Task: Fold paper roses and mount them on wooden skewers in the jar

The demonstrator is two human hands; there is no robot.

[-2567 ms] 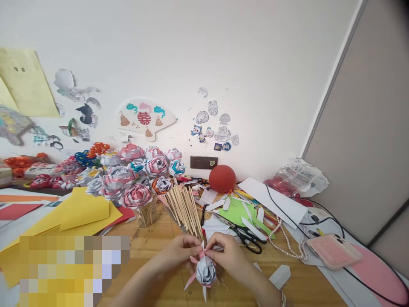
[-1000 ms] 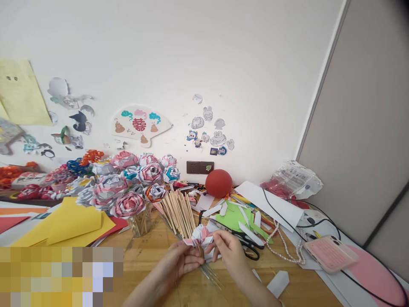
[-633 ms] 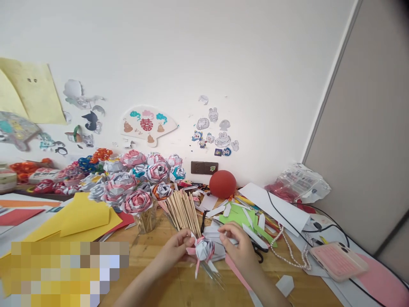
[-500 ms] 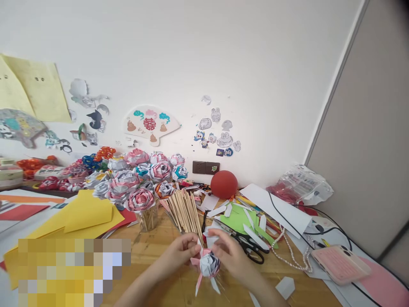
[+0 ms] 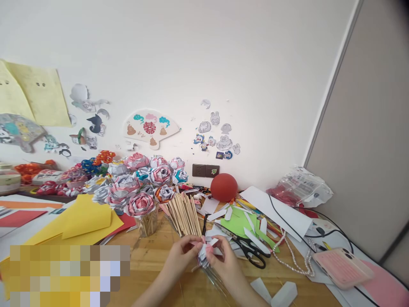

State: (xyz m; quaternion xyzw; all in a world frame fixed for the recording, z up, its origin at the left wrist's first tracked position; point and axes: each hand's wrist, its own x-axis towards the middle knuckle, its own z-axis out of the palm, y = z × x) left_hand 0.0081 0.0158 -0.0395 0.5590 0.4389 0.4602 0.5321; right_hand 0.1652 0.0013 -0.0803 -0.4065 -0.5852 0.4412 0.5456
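Note:
Between my two hands is a small folded paper flower [image 5: 203, 259], white and grey with pink strips. My left hand [image 5: 182, 255] pinches its left side with thumb and fingers. The right hand [image 5: 225, 256] is closed on the opposite side, its thumb pressing a pink petal. A bundle of thin wooden sticks [image 5: 183, 214] lies just beyond the flower. To the right of my right hand are black-handled scissors [image 5: 252, 251]. Loose white paper strips [image 5: 284, 294] lie on the wooden table [image 5: 153, 251] nearby.
Finished paper flowers [image 5: 140, 204] stand in a clear cup [image 5: 147, 224] at back left. Yellow paper sheets [image 5: 86, 217] lie left. A red balloon [image 5: 224, 187], green paper [image 5: 239, 218], bead string [image 5: 287, 259], black cable [image 5: 287, 219] and pink-cased phone [image 5: 343, 267] occupy the right.
The flower has turned in my hands, so its strips now point upward instead of toward me. My right fingers have come in and closed on it.

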